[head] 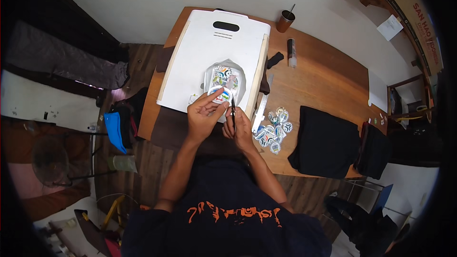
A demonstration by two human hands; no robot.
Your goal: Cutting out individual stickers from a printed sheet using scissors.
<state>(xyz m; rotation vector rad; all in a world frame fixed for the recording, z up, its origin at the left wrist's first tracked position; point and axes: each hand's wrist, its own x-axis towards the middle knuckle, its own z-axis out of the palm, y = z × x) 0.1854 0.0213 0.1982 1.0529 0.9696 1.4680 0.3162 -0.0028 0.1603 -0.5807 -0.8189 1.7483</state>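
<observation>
My left hand (205, 114) pinches a round printed piece (222, 96) with a white rim, perhaps a transfer or sticker. Against its right edge is a slim black hand tool (233, 110), gripped in my right hand (240, 126); it may be scissors, but the fingers hide part of it. Just beyond both hands, a pale round bag or bowl (240, 78) holds more colourful printed pieces (224, 72). It rests on a white panel (200, 43) with a dark handle slot. A small cut scrap (193, 98) lies left of my left fingers.
On the wooden table (321, 67), right of the panel, are a steel ruler (261, 109) and a pile of round printed pieces (273, 132). Folded black cloth (325, 142) lies farther right. A tube-shaped bottle (292, 53) and a brown cup (285, 21) stand towards the wall.
</observation>
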